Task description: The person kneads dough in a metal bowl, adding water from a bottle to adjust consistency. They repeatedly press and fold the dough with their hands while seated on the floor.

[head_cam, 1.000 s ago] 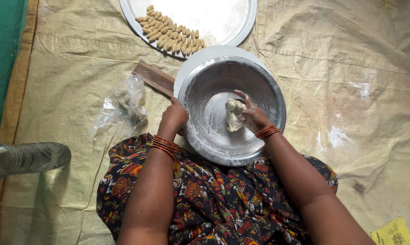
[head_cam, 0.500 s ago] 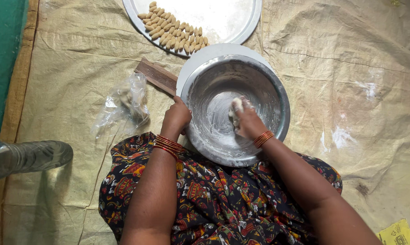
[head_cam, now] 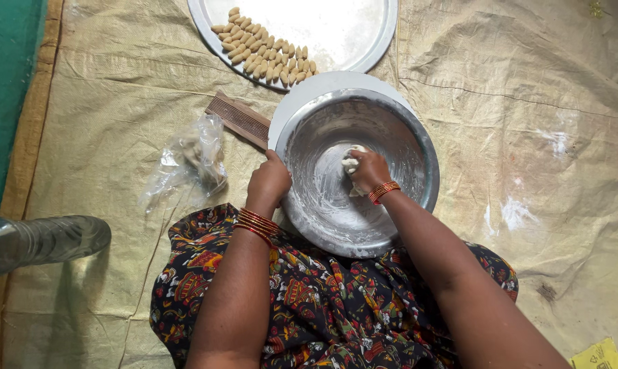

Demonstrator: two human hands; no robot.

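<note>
A large steel bowl (head_cam: 398, 147) smeared with flour stands on the mat just in front of my lap. My left hand (head_cam: 268, 183) grips its left rim, with red bangles at the wrist. Inside the bowl my right hand (head_cam: 369, 171) is closed over a pale lump of dough (head_cam: 352, 160), pressing it against the bowl's bottom. Only part of the dough shows past my fingers.
A round steel tray (head_cam: 364, 41) at the top holds several small shaped dough pieces (head_cam: 264, 51). A ridged wooden comb (head_cam: 238, 117) and a crumpled plastic bag (head_cam: 189, 160) lie left of the bowl. A clear plastic bottle (head_cam: 39, 240) lies at far left. A tan woven mat (head_cam: 541, 102) covers the floor.
My right hand has slid with the dough from the bowl's right side toward its middle. The left hand keeps hold of the rim.
</note>
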